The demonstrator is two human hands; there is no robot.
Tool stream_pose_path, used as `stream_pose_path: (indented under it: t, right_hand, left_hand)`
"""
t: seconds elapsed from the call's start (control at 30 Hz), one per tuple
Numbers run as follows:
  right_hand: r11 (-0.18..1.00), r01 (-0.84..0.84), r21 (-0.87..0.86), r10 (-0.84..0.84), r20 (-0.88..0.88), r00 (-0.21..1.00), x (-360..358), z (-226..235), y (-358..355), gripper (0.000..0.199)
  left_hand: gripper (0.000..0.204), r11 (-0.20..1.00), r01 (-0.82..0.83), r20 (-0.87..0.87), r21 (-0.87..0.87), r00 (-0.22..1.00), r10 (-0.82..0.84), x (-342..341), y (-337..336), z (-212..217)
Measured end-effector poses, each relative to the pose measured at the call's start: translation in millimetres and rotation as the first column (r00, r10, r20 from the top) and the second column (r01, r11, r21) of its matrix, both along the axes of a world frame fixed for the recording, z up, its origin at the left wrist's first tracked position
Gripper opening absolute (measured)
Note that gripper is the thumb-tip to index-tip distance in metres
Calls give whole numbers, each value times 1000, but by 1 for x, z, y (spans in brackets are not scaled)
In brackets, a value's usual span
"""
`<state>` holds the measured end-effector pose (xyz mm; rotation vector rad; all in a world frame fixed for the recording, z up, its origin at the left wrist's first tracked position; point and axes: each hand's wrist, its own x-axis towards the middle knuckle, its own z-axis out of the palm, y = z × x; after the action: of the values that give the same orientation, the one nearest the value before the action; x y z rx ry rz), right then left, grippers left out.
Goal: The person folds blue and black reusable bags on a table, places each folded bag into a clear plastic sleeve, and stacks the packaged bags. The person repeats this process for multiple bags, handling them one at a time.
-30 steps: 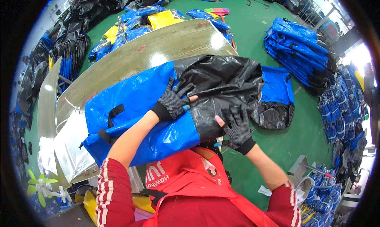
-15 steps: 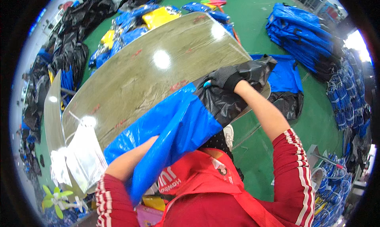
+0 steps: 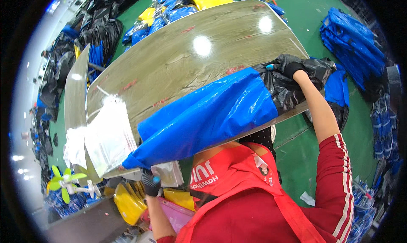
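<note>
A blue-and-black plastic bag (image 3: pixel 212 111) lies stretched along the near edge of a curved, glossy table (image 3: pixel 169 65). My right hand (image 3: pixel 289 66), in a dark glove with a blue thumb tip, is closed on the bunched black end at the right. At the opposite end, the blue part narrows to a gathered corner. My left hand (image 3: pixel 150 183), gloved the same way, is just below that corner at the table edge, its fingers curled up against the blue plastic. The left fingertips are partly hidden.
Clear plastic sleeves (image 3: pixel 108 137) lie at the table's left end. Yellow packages (image 3: pixel 129 202) and a pink one (image 3: pixel 174 215) sit below the near edge. A small green-bladed fan (image 3: pixel 65 181) stands at lower left. Blue bundles (image 3: pixel 352 48) rest on the green floor (image 3: pixel 296 166).
My left forearm has come out of the blue fold, and that hand now shows at the bag's left corner. The bag is flatter and straighter. My view has shifted left.
</note>
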<state>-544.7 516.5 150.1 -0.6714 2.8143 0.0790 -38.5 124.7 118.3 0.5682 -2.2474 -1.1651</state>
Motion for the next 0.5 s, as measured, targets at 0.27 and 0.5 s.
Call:
stream_pose_path:
  t: [0.27,0.5]
  right_hand:
    - [998,66,8,-66,-43,997,29,4,3,41]
    - [1000,12,16,-9,-161,987,38,-4,1,45]
  left_hand:
    - [32,859,-282,338,-427,831,441,-66,-37,-19]
    - [48,724,-212,62,-656,941,332,-101,-23,30]
